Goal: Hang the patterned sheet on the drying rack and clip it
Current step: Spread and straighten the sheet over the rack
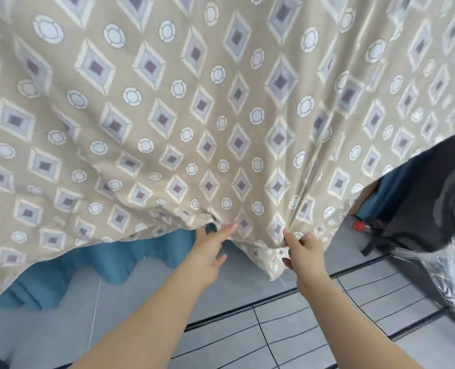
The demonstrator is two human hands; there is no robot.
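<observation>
Sheet: the beige sheet [168, 115], printed with grey diamonds and white rings, hangs in front of the person and fills the upper and middle view. Its lower edge slants up from the lower left to the hands, and one corner hangs just below the right hand.
Folds: long creases run down the sheet and gather at the right hand.
Right hand: the right hand [303, 255] is at the sheet's lower edge, right of its middle.
Right grip: narrow, with thumb and fingers curled and pinching a gathered fold of the sheet.
Left hand: the left hand [210, 249] is at the sheet's lower edge, near the right hand but apart from it.
Left grip: wide, with the forefinger straight and its tip on the sheet, the thumb spread aside and the other fingers loosely bent.
Blue cloth: a blue cloth [88, 265] with a wavy bottom edge shows behind the sheet, under its lower edge at the left.
Floor: the grey tiled floor [301, 328] lies below the sheet, crossed by a dark track.
Black object: right of the sheet stands a black object [420, 203], partly wrapped in clear plastic film [444, 275]. What it is cannot be told.
Red piece: a small red piece [358, 225] sits just beside the sheet's right edge, too blurred to name.
</observation>
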